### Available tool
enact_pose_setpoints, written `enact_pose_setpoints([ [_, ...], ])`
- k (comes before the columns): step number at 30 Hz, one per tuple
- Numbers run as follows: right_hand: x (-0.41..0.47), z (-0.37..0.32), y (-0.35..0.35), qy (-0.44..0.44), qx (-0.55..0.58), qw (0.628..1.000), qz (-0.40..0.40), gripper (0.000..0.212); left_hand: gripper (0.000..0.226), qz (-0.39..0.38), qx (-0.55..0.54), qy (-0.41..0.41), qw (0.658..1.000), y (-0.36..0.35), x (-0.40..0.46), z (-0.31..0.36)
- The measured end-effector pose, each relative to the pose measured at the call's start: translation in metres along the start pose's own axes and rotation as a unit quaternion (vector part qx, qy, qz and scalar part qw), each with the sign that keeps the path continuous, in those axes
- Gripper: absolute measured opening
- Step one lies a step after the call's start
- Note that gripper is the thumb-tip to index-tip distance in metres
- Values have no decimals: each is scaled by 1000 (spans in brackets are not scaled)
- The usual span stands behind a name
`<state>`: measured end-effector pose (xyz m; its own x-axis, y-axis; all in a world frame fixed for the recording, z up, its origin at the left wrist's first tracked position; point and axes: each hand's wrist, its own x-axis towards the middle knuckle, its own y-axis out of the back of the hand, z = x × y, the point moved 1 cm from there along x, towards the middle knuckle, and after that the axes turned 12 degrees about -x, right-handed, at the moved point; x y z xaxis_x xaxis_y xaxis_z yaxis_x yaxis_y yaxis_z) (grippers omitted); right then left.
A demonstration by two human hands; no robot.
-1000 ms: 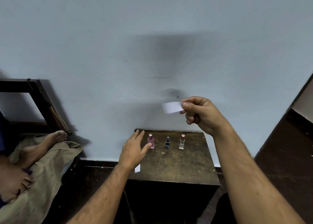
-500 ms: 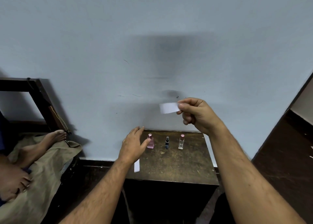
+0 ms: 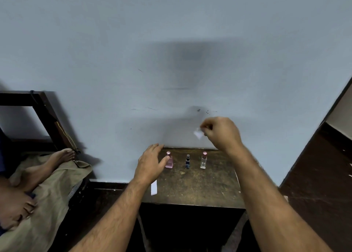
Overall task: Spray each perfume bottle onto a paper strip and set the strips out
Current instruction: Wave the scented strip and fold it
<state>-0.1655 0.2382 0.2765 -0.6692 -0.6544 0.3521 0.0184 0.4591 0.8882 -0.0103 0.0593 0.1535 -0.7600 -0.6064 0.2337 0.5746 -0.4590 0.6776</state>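
In the head view, the right hand (image 3: 222,133) is pinching a blurred white paper strip (image 3: 198,134) above the back of the small wooden table (image 3: 200,187). The left hand (image 3: 150,165) is hovering with fingers relaxed and spread, its thumb at the pink bottle (image 3: 169,160). On the table the dark blue bottle (image 3: 187,161) and the clear bottle (image 3: 203,160) are standing right of the pink bottle, and another strip (image 3: 154,187) is lying at the table's front-left edge.

Two bare forearms, no sleeves, no jewellery.

The left hand (image 3: 150,164) and the right hand (image 3: 221,132) enter from about 7 and 5 o'clock on forearms bare to the frame's edge, both covered in dark hair from wrist to elbow. No sleeve, cuff, watch, band or ring shows on either arm. The right hand is blurred, so its fingers cannot be made out in detail; the left's fingers are plain and unadorned.
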Motion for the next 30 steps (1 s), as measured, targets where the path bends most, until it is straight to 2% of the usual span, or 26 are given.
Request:
enact_pose_setpoints([
  [1,-1,-1,-1,0,26,1000,8,10,54,-1,-1,0,1000,-1,0,0],
  [2,-2,-4,2,8,131,991,-14,9,54,-2,-3,-1,1000,-1,1,0],
  [3,-4,-7,5,15,261,964,-43,9,55,-3,-3,-2,1000,-1,1,-1],
  [5,-7,-13,18,36,458,883,-97,9,54,-5,-4,-2,1000,-2,2,-1],
  [7,-7,-13,25,27,562,813,-150,11,54,-4,-5,1,1000,-2,2,-1],
  [8,-5,-9,22,12,563,811,-158,12,53,-4,-5,0,1000,-2,2,0],
  [9,-3,-5,16,-9,499,853,-152,11,53,-2,-5,-2,1000,-2,2,0],
  [10,0,-1,10,-6,339,933,-124,10,52,-1,-6,-3,1000,-1,2,0],
  [11,0,1,6,4,184,979,-89,10,52,0,-8,-5,1000,-1,2,1],
  [12,0,2,2,6,131,989,-62,10,51,1,-10,-7,1000,-1,2,1],
  [13,0,0,2,1,197,979,-60,10,51,3,-11,-8,1000,0,1,1],
  [16,-3,-9,16,21,460,883,-93,10,50,0,-12,-11,1000,0,1,1],
  [18,-1,-8,18,20,542,827,-148,9,48,3,-20,-16,1000,0,1,1],
  [19,0,-5,12,-1,534,831,-158,9,47,4,-23,-18,1000,0,1,1],
  [20,2,-1,4,-20,454,879,-146,9,47,4,-24,-19,1000,1,1,2],
  [21,5,3,-3,-20,301,946,-119,8,47,6,-26,-19,999,1,1,3],
  [22,5,8,-11,-19,163,982,-94,8,47,6,-27,-19,999,2,1,3],
  [23,4,10,-16,-27,130,987,-87,8,47,6,-27,-20,999,2,1,4],
  [24,2,9,-16,-34,196,975,-102,7,47,6,-27,-20,999,2,1,3],
  [25,0,8,-16,-32,295,946,-128,6,47,6,-27,-20,999,2,1,3],
  [27,-5,4,-10,-16,458,870,-182,10,47,3,-28,-19,999,2,1,3],
  [29,-6,6,-10,-19,553,804,-219,12,46,0,-32,-16,999,2,0,3],
  [30,-5,7,-15,-31,556,801,-221,12,45,-1,-34,-14,999,2,0,3],
])
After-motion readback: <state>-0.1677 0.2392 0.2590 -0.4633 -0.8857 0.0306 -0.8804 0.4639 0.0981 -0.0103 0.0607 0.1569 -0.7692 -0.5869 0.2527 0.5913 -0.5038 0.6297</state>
